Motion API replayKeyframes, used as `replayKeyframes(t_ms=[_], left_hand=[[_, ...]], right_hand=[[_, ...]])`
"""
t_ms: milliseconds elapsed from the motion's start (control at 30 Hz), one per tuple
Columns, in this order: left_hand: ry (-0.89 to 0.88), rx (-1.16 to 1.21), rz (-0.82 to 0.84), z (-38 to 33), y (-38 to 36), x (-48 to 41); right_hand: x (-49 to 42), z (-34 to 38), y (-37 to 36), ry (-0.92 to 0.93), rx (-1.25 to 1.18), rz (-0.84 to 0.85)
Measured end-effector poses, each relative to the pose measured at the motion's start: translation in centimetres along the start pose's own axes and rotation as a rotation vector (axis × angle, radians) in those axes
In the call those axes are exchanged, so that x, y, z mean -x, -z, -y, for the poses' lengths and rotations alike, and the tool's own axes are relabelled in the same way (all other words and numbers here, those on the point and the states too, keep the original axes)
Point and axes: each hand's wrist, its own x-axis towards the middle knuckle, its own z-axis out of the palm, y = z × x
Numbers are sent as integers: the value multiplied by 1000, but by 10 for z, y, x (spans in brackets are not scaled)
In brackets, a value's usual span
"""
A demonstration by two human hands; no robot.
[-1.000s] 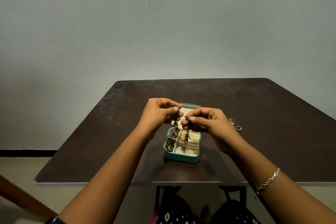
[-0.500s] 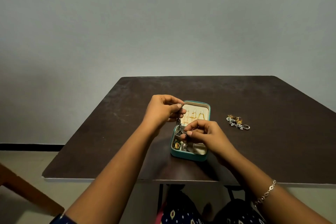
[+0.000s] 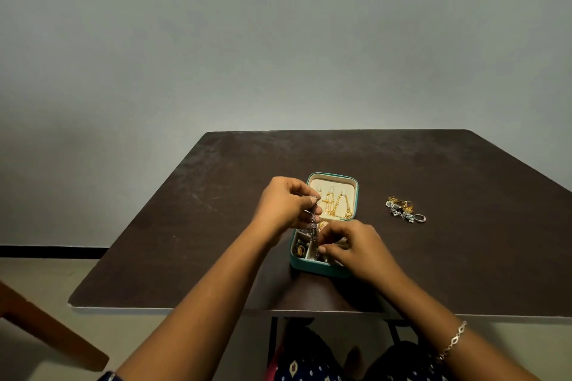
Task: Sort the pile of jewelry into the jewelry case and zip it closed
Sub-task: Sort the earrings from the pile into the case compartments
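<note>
Chain [image 3: 313, 224] strung near-upright over open case [image 3: 322, 270], left hand [image 3: 284, 205] pinching top, right hand [image 3: 356, 248] pinching lower end

Head camera looks forward and down over the table [image 3: 216, 226].

Dark table [image 3: 216, 226] — teal jewelry case [image 3: 322, 269], jewelry pile [image 3: 402, 210] lying well apart.

Both hands [image 3: 286, 204] [image 3: 353, 246] pinch a dark chain [image 3: 314, 226] over the open teal jewelry case [image 3: 322, 269].
</note>
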Motion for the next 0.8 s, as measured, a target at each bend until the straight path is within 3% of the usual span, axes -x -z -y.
replayKeyframes(t_ms=[333, 500, 800], left_hand=[[63, -162, 22, 11, -8, -4], [88, -298, 50, 14, -12, -3], [45, -681, 36, 14, -16, -6]], right_hand=[[7, -28, 9, 22, -152, -388], [12, -46, 13, -21, -183, -427], [20, -70, 19, -121, -229, -347]])
